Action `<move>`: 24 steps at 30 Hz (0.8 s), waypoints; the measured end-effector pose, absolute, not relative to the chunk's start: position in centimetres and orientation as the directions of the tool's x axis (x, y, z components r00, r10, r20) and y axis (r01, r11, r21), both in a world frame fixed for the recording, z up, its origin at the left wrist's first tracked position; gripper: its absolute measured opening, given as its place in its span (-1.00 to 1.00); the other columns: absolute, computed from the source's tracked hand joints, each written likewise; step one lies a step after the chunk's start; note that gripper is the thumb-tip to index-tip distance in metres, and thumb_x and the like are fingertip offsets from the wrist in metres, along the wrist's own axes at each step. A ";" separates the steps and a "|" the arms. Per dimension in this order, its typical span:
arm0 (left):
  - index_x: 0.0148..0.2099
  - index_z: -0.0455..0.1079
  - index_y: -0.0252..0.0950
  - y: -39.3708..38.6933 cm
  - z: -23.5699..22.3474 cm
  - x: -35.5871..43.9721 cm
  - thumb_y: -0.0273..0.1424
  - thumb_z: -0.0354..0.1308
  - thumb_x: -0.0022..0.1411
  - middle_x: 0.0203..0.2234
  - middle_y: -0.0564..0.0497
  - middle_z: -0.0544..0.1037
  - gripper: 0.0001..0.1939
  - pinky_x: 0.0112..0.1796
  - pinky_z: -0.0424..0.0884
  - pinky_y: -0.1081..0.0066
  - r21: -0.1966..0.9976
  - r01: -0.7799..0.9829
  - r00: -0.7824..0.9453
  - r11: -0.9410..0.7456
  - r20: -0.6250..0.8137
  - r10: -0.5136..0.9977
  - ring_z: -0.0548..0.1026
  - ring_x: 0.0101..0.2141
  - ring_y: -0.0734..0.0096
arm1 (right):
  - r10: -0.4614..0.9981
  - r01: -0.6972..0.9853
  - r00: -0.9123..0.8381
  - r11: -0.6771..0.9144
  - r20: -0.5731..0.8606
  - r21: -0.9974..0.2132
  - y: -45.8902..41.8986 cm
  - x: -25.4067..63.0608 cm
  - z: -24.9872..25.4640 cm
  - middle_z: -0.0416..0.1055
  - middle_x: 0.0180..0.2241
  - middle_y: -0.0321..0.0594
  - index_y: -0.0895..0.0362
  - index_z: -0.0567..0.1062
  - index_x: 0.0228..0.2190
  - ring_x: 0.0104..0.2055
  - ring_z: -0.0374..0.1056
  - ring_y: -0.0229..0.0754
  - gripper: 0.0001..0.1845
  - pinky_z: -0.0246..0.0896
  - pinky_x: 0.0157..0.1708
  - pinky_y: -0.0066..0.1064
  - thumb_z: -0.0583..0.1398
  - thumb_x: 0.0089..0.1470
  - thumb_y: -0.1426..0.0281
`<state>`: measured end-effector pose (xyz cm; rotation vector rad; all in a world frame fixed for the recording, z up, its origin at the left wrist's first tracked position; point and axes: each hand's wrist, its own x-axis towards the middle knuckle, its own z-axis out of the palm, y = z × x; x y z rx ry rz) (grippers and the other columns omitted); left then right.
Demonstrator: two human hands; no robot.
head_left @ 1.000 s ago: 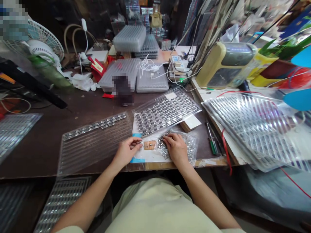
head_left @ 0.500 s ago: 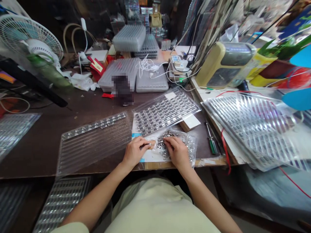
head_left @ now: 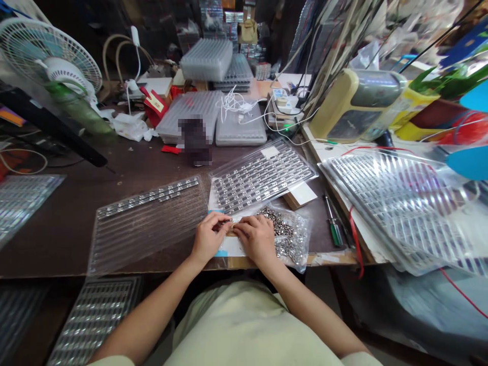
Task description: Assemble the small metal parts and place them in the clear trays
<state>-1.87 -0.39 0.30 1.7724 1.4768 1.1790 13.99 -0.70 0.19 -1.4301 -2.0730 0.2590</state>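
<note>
Nearest to you, at the front edge of the desk [head_left: 328, 259], your two hands work close together on a white paper sheet [head_left: 229, 247] with blue tape. Your left hand [head_left: 209, 238] is narrow, and its fingertips [head_left: 224, 222] seem to pinch one tiny metal part, but this part is too small to be sure. Your right hand [head_left: 257, 239] is also narrow, with the fingers curled down beside the left fingers; I cannot tell if they hold something. Under them, a tan pad [head_left: 230, 233] is almost hidden.

Just right of your right hand lies a clear plastic bag [head_left: 299, 249] with many loose small metal parts [head_left: 277, 222]. It is close to the desk edge, so a careless wrist movement could push it over and spill parts on the floor. Left of your hands is a clear blister tray [head_left: 147, 229] with a short band of metal parts [head_left: 147, 198], and behind the paper is a full tray [head_left: 263, 175]. A bump from your arm could shake parts out of their pockets. Further right lie screwdrivers [head_left: 333, 226] and a high stack of clear trays [head_left: 400, 213], which leans at the desk's right side and could slide. Further back are grey trays [head_left: 240, 131].
</note>
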 end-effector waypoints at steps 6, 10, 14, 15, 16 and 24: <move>-0.27 0.50 -0.27 -0.4 0.0 -1.9 -0.36 0.17 0.18 -0.31 -0.03 0.52 -0.88 -0.39 0.45 0.49 0.858 0.467 0.020 -0.215 0.232 0.972 0.50 -0.34 0.42 | 0.922 0.869 -0.232 0.340 0.311 -0.359 -0.6 17.0 1.2 0.46 -0.15 -0.21 0.00 0.52 -0.13 -0.13 0.24 -0.11 -0.75 0.05 -0.20 -0.28 0.19 0.14 0.26; -0.28 0.50 -0.28 -0.4 -0.2 -1.9 -0.36 0.17 0.17 -0.31 -0.03 0.53 -0.88 -0.39 0.45 0.49 0.865 0.459 0.021 -0.201 0.216 0.976 0.50 -0.35 0.43 | 0.918 0.899 -0.282 0.354 0.278 -0.259 -0.4 20.2 1.5 0.41 -0.06 -0.13 0.07 0.49 -0.08 -0.09 0.23 -0.01 -0.63 0.09 -0.20 -0.23 0.25 0.06 0.24; -0.29 0.50 -0.28 -0.2 0.1 -1.9 -0.36 0.17 0.17 -0.32 -0.03 0.53 -0.87 -0.41 0.44 0.51 0.882 0.444 0.007 -0.161 0.177 0.984 0.49 -0.37 0.45 | 0.915 0.873 -0.267 0.363 0.303 -0.325 -0.3 20.5 0.6 0.44 -0.25 -0.16 0.07 0.54 -0.25 -0.22 0.26 -0.10 -0.83 0.12 -0.27 -0.29 0.18 0.14 0.32; -0.29 0.50 -0.28 -0.1 0.2 -1.9 -0.36 0.17 0.17 -0.32 -0.03 0.53 -0.87 -0.42 0.43 0.51 0.886 0.439 0.004 -0.152 0.168 0.986 0.49 -0.37 0.44 | 0.913 0.861 -0.253 0.363 0.321 -0.355 -0.3 20.3 0.4 0.44 -0.29 -0.17 0.07 0.54 -0.29 -0.25 0.26 -0.12 -0.85 0.12 -0.27 -0.30 0.16 0.16 0.33; -0.29 0.50 -0.28 0.1 0.4 -1.9 -0.36 0.18 0.16 -0.32 -0.03 0.53 -0.88 -0.43 0.42 0.52 0.888 0.436 0.001 -0.146 0.161 0.987 0.49 -0.37 0.44 | 0.909 0.847 -0.240 0.368 0.341 -0.385 -0.3 20.1 0.1 0.43 -0.32 -0.18 0.07 0.54 -0.33 -0.26 0.26 -0.14 -0.85 0.13 -0.27 -0.30 0.15 0.16 0.34; -0.24 0.53 -0.21 0.4 1.1 -0.3 -0.34 0.22 0.16 -0.33 0.00 0.54 -0.88 -0.31 0.42 0.43 0.784 0.529 0.198 -0.326 0.259 0.945 0.49 -0.34 0.42 | 0.885 0.727 -0.114 0.384 0.451 -0.569 -0.5 19.7 -0.4 0.45 -0.28 -0.17 0.08 0.51 -0.29 -0.22 0.31 -0.15 -0.82 0.22 -0.18 -0.29 0.10 0.19 0.38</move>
